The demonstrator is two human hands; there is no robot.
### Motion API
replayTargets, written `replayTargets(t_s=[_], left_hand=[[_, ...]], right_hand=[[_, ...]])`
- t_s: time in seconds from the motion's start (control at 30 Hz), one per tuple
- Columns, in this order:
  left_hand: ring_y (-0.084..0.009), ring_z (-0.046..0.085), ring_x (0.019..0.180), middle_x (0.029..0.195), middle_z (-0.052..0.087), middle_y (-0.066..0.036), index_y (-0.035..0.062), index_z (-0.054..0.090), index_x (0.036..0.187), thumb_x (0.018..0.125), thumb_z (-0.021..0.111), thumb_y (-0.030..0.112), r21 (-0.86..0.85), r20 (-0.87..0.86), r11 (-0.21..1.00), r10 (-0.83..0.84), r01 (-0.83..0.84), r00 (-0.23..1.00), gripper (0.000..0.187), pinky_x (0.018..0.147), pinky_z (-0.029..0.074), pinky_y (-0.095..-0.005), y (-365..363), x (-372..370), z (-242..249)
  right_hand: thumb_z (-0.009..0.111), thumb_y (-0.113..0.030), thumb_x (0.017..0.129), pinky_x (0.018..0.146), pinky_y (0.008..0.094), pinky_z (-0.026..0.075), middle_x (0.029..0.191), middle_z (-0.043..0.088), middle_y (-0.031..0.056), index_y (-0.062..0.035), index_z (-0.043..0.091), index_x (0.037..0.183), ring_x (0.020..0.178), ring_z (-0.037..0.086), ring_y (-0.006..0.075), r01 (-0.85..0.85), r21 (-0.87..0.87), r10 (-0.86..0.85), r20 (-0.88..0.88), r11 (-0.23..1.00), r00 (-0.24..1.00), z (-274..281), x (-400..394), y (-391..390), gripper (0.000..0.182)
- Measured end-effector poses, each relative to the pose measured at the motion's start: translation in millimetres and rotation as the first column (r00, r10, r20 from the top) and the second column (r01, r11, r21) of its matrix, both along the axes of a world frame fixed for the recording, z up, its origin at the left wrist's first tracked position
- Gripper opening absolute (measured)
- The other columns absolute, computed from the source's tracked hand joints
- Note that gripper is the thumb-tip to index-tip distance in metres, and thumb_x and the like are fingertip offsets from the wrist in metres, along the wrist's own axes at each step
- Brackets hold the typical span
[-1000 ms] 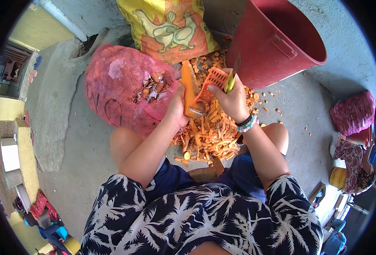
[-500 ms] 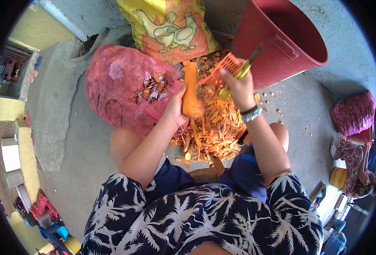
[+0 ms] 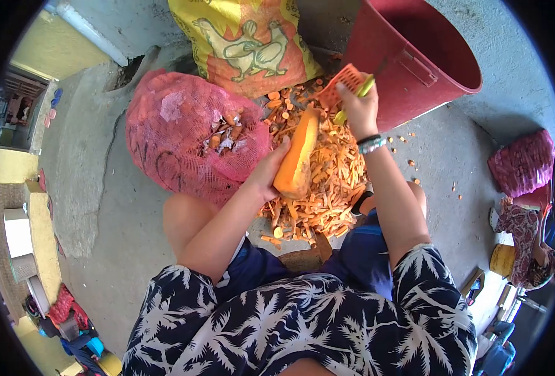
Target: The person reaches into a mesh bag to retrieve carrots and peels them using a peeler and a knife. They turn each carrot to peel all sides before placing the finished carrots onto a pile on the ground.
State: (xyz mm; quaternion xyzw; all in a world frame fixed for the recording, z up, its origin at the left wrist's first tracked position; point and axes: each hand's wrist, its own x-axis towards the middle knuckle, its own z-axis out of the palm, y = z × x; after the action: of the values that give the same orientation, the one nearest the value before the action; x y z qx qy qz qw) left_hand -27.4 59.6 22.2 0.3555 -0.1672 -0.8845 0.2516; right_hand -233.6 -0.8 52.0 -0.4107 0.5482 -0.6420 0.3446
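My left hand is closed around the lower side of a big carrot, whose upper face is smooth bright orange while its lower side looks rougher and browner. To the right, apart from the carrot, my right hand grips an orange plastic peeler with a perforated head. The same hand also holds a knife with a yellow-green handle; its dark blade is hard to see against the red bin. Below both hands lies a heap of carrot peelings mixed with cut carrot ends.
A pink mesh sack of carrots stands on the left. Behind the heap are a yellow-orange sack printed with chickens and a large red bin. At far right, another person is near a purple-pink sack.
The carrot has tilted, its far end swinging right, and shows more of its smooth face. My right hand with peeler and knife has moved slightly up and right, away from the carrot.
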Motion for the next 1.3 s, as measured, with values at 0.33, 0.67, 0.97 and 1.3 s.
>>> replayTargets(t_s=[0.33,0.67,0.97,1.3], left_hand=[[-0.0242,0.056,0.09,0.099,0.056,-0.01,0.0092,0.046,0.115,0.09,0.039,0.047,-0.09,-0.087,0.937,0.33,-0.338,0.94,0.046,0.081,0.046,-0.0415,-30.2,4.3,-19.2],[-0.0228,0.058,0.091,0.101,0.057,-0.009,0.009,0.045,0.119,0.091,0.031,0.052,-0.115,0.075,0.962,0.257,-0.248,0.963,0.053,0.075,0.048,-0.0366,-17.2,-10.1,4.8],[-0.0217,0.059,0.074,0.089,0.055,-0.01,0.0062,0.044,0.115,0.084,0.038,0.06,-0.047,-0.013,0.999,-0.01,0.01,1.0,0.062,0.066,0.051,-0.0361,-6.9,6.2,3.6],[-0.0212,0.058,0.091,0.1,0.056,-0.012,0.0035,0.046,0.112,0.087,0.051,0.034,-0.108,0.145,0.955,0.292,-0.278,0.945,0.04,0.077,0.049,-0.0353,-20.7,0.4,-11.0]], right_hand=[[0.064,0.002,0.076,0.072,0.0249,0.049,0.095,0.057,0.0072,-0.0021,0.042,0.107,0.085,0.058,0.0125,-0.163,0.052,0.159,0.079,0.985,0.984,22.2,46.6,54.0,0.039],[0.065,0.004,0.071,0.075,0.0263,0.048,0.092,0.059,0.0091,0.0009,0.045,0.108,0.087,0.058,0.0147,-0.247,0.057,0.253,-0.214,0.967,0.943,24.5,44.0,64.3,0.041],[0.064,0.001,0.076,0.065,0.025,0.05,0.089,0.06,0.0074,-0.0027,0.045,0.099,0.077,0.059,0.0138,0.239,-0.008,-0.238,0.089,0.971,0.967,-20.9,-32.6,-20.3,0.03],[0.06,0.003,0.078,0.065,0.023,0.051,0.098,0.057,0.0073,-0.0014,0.04,0.116,0.084,0.059,0.0125,-0.213,0.067,0.204,0.115,0.975,0.972,14.2,54.7,74.9,0.043]])
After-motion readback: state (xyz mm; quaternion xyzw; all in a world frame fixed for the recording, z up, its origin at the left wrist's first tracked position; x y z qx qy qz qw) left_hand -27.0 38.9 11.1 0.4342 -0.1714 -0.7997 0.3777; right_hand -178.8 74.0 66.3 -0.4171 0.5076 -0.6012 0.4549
